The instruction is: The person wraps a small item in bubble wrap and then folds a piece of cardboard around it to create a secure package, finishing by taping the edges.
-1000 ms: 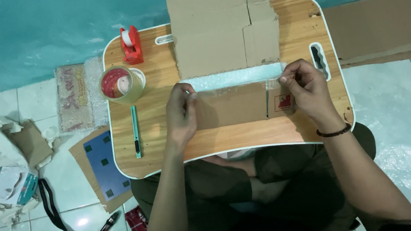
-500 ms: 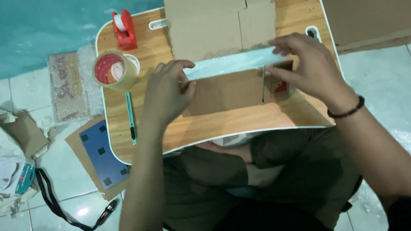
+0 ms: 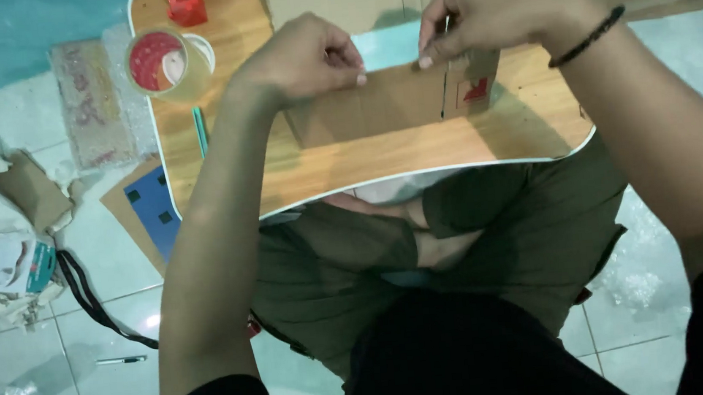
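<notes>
Pale blue strip [image 3: 387, 46] runs left to right over the cardboard box [image 3: 377, 106] near the surface's [image 3: 348, 160] far edge, both hands pinching it: left hand [image 3: 305, 57], right hand [image 3: 488, 12], close together.

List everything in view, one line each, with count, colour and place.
lap table: one, wood-coloured with a white rim, over the person's knees
cardboard piece: one, brown, on the table under the hands
tape strip: one, pale blue-green, stretched between the hands
tape roll: one, clear with a red core, table's left part
tape dispenser: one, red, top left of the table
pen: one, green, on the table below the roll
blue card: one, on the floor left of the table
black strap: one, on the tiled floor
left hand: pinching the strip's left end
right hand: pinching the strip's right end, black wristband
</notes>
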